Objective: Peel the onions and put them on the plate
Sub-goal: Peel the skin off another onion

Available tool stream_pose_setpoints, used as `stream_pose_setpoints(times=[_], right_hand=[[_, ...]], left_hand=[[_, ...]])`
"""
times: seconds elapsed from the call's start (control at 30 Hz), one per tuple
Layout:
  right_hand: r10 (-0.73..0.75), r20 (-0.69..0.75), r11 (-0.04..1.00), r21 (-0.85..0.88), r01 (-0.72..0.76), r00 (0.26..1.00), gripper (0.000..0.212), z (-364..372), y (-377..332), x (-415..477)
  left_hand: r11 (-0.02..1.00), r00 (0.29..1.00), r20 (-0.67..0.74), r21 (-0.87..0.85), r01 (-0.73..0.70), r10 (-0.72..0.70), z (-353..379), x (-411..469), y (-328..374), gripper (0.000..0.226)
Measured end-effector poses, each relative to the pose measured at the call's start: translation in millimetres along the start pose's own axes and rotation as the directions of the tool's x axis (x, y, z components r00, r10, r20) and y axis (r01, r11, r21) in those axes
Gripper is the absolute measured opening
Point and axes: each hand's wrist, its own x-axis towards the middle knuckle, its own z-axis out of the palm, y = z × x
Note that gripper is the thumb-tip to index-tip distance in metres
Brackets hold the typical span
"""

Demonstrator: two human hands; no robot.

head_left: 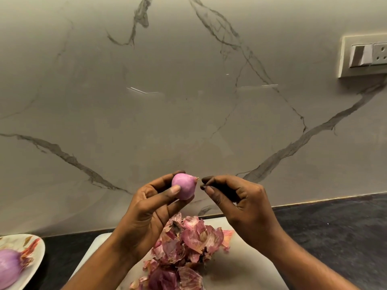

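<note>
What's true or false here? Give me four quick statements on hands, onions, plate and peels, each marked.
1. The left hand holds a peeled onion. True.
2. The right hand grips a knife. False: no knife shows; its curled fingers sit beside the onion's tip.
3. The plate is bare. False: a second onion lies on it.
4. Onion skins are piled on the white board. True.
</note>
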Motion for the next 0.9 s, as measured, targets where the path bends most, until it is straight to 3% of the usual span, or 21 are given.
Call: stream_pose_setpoints(times=[0.17,0.3,0.43,0.57,0.9], right_hand=[[0.138,0.036,0.985,0.102,-0.141,0.990,0.017,0,1,-1],[0.216,0.074,0.947,0.225,-0.227,0.974,0.025,-2,1,0],[0.176,0.144,0.960,0.194,-0.202,0.974,0.040,-1,-1,0],[0.112,0.105,0.978,0.166,-0.128,0.988,0.034,0,0,0],[0.155,0.110,0.974,0.147,-0.170,0.982,0.021,0,5,-1]], left_hand=[[0.999,1.000,-0.010,0.037,-0.002,0.003,-3,-2,-1,0.085],[0.994,0.999,-0.037,0.113,-0.005,0.009,-4,-1,-2,0.083],[0.987,0.998,-0.066,0.164,0.002,0.009,0,-2,-6,0.060],[0.972,0.998,-0.056,0.234,-0.016,0.030,0,-1,-5,0.063],[0.897,0.982,-0.028,0.413,-0.159,0.187,-7,-2,-10,0.072]])
